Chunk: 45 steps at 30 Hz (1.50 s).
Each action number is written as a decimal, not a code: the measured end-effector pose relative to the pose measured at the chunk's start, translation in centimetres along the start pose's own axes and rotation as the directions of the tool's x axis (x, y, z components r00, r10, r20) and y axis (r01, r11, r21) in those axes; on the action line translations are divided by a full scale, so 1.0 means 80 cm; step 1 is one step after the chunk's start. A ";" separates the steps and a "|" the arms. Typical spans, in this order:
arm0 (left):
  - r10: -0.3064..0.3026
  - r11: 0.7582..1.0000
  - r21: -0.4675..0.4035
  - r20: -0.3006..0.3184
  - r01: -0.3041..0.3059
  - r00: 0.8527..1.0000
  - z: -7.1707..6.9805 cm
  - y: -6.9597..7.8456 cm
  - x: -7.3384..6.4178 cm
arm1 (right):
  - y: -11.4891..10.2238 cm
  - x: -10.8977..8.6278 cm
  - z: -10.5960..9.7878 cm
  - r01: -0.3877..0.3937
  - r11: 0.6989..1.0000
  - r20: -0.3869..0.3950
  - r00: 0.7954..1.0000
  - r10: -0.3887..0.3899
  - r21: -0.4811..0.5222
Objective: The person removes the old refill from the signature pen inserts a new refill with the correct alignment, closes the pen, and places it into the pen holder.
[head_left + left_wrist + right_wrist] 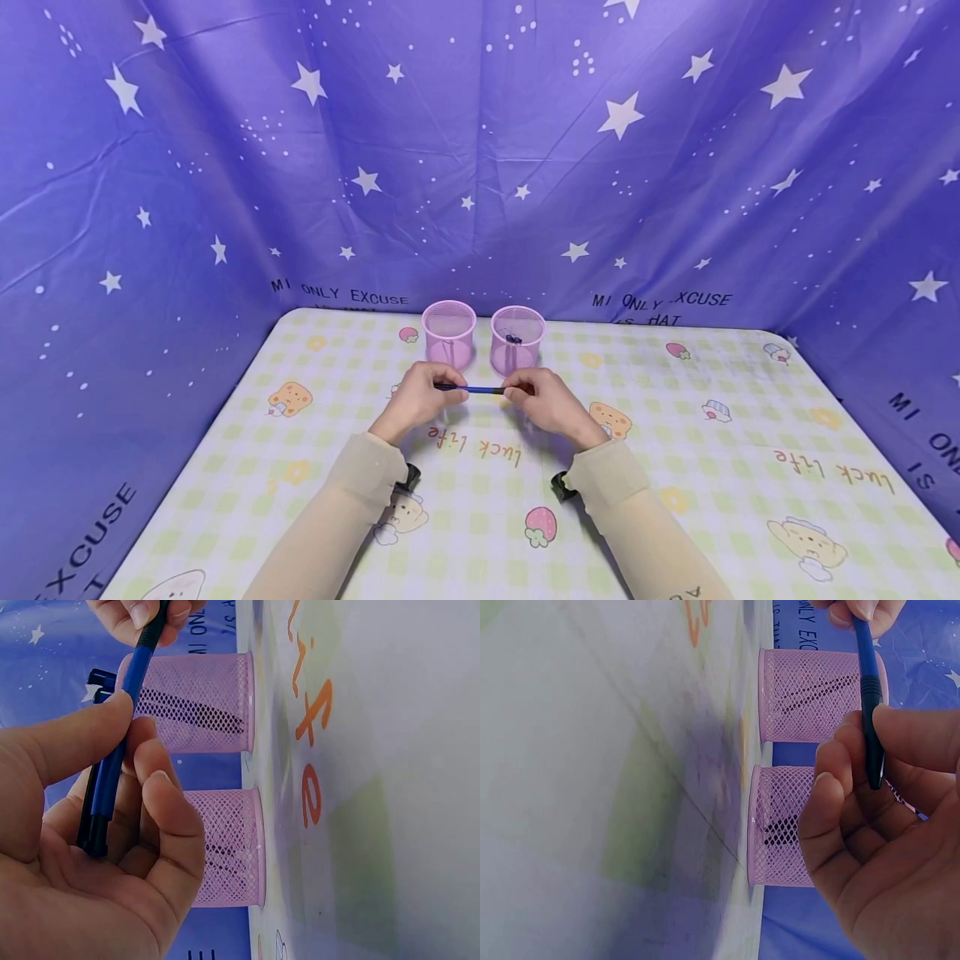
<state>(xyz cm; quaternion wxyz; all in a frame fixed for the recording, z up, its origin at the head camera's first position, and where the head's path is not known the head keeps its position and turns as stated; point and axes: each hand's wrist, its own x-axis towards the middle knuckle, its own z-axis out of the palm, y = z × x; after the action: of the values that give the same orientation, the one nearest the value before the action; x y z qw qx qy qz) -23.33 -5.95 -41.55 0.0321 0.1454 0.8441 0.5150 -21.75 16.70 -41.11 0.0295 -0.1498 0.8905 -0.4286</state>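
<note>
Purple fabric (pixel 480 125) with white stars (pixel 621 115) is hanging behind and beside the counter (pixel 480 542), black lettering (pixel 660 302) is running low across the fabric, and a green-checked cloth (pixel 720 475) with cartoon prints is covering the counter.

We get bright, even light in head view. Wrist views run dimmer; right shows soft shadow on tablecloth (pixel 622 787).

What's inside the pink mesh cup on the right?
Pens stand in that cup, dark tops above its rim, shafts showing through; the mesh obscures their lower tips.
</note>
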 end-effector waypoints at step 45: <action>0.165 0.963 0.209 0.030 -0.168 0.986 0.004 0.006 -0.004 | -0.004 -0.001 0.002 -0.003 1.000 -0.012 1.000 0.003 -0.023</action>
<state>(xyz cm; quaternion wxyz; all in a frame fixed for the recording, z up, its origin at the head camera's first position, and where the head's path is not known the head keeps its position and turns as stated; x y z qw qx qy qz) -22.84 -5.53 -41.30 -0.0216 0.2218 0.8785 0.4225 -21.56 16.38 -40.98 0.0234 -0.1462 0.8958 -0.4191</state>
